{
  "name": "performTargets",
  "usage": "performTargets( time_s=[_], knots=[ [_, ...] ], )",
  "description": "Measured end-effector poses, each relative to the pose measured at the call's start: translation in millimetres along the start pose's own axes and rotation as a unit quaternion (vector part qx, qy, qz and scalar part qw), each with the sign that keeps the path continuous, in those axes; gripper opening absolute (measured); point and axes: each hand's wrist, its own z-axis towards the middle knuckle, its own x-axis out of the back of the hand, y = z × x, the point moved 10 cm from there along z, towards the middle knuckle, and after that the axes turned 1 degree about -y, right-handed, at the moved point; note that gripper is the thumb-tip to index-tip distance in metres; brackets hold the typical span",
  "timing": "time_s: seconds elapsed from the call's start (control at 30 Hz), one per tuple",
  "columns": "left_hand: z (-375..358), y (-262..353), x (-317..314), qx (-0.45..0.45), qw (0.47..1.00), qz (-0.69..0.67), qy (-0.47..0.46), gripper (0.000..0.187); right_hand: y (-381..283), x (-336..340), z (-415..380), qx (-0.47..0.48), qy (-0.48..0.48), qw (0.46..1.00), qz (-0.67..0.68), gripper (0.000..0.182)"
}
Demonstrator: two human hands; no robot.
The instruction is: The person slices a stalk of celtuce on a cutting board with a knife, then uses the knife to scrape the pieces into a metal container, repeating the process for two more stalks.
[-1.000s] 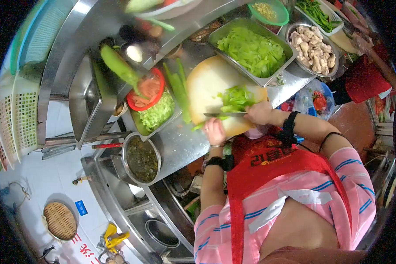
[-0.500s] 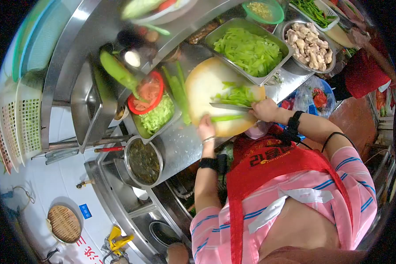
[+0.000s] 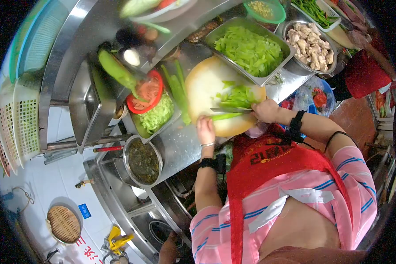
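On the round cutting board (image 3: pixel 207 86), near the middle of the head view, the person is slicing a long green stalk (image 3: pixel 224 117) that is lying across the board's near edge. The left hand (image 3: pixel 205 130) is pressing down on the stalk's left end, fingers curled and closed over it. The right hand (image 3: pixel 265 111) is wrapped shut around the handle of a knife (image 3: pixel 231 110), whose blade is pointing left, just above the stalk and beside a pile of cut green slices (image 3: pixel 238 96).

The stalk is looking firm and crisp, light, probably wet and a little slippery, so it is best pinned from above near its uncut end, fingertips tucked back from the blade. The slices are looking thin, light and easily scattered.

Farther off, a steel tray (image 3: pixel 251 49) of more green slices is sitting just beyond the board, a bowl of pale chunks (image 3: pixel 310 44) to its right. Left of the board, whole stalks (image 3: pixel 178 90) are lying on the steel counter (image 3: pixel 180 143), beside a red-rimmed bowl (image 3: pixel 146 92).
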Motion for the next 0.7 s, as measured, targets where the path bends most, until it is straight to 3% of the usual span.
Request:
performTargets(
  time_s=[0.7],
  knots=[
    [-11.6,12.3,-14.4,-0.048,0.998,0.046,-0.014,0.011,-3.8,12.5,-4.0,0.046,0.012,0.999,-0.015,0.029]
  ],
)
